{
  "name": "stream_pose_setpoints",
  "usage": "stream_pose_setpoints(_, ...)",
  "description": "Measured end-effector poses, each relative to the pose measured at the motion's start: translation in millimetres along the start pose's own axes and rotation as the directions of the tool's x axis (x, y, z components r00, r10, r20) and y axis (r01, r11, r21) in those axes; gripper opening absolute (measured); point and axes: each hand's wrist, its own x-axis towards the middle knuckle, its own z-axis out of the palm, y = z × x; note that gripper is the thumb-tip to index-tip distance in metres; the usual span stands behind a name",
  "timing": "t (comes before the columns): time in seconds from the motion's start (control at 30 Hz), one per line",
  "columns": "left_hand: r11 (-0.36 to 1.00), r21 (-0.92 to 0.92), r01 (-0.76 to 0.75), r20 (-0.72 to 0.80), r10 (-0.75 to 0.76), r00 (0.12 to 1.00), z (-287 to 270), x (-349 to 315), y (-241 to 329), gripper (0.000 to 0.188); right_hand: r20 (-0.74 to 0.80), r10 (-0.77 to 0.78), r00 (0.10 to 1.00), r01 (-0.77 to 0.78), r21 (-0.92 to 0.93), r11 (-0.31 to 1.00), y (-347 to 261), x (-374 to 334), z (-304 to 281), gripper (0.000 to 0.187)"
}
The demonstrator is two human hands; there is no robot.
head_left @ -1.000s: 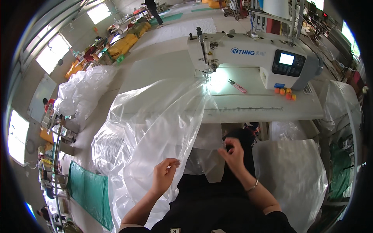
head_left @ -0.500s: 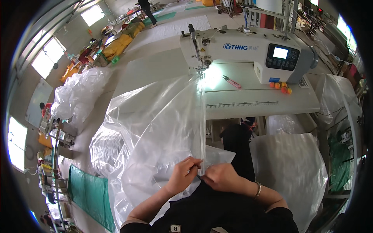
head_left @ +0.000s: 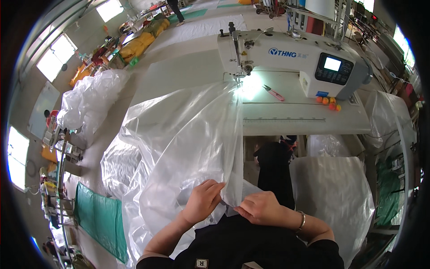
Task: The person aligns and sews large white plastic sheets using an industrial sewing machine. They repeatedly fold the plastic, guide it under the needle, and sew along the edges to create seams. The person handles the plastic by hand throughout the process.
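Clear plastic sheet (head_left: 183, 148) held in two pinches

Ahead of the grip, it is spread up to a white sewing machine (head_left: 286, 40). Its near edge is pinched between closed fingertips by the left hand (head_left: 203, 201) and right hand (head_left: 263, 208). Beyond, rightward, pink-handled snips (head_left: 274, 93) are seen (small orange-red balls (head_left: 332, 106) farther right).

Head view: fisheye, looks down and ahead from the head
Hands (head_left: 204, 201) (head_left: 260, 209): close below
Machine (head_left: 277, 51): farther ahead
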Motion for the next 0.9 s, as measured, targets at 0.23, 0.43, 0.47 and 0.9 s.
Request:
stream_pose_setpoints(0.23, 0.97, -0.241, -0.015, 0.119, 0.045, 0.992, 23.2, 10.6, -12.3, 0.019, 0.141, -0.087, 0.986, 0.087, 0.002, 0.996, 6.5, 15.5, 17.1, 0.029)
stream_pose_setpoints(0.43, 0.742, -0.478, 0.47, 0.191, -0.434, 0.88, 37.1, -0.1, -12.4, 0.012, 0.366, -0.088, 0.926, -0.006, 0.248, 0.969, 22.0, 26.3, 26.5, 0.031)
stream_pose_setpoints(0.47, 0.803, -0.424, 0.418, 0.149, -0.393, 0.907, 32.5, 0.0, -10.1, 0.011, 0.457, -0.085, 0.885, -0.072, 0.315, 0.946, 29.4, 34.0, 15.7, 0.032)
stream_pose_setpoints(0.9, 0.987, 0.136, -0.082, 0.027, 0.079, 0.997, 42.2, 7.3, -9.1, 0.015, 0.064, 0.062, 0.996, -0.082, 0.386, 0.919, 117.6, 37.1, 128.6, 0.032)
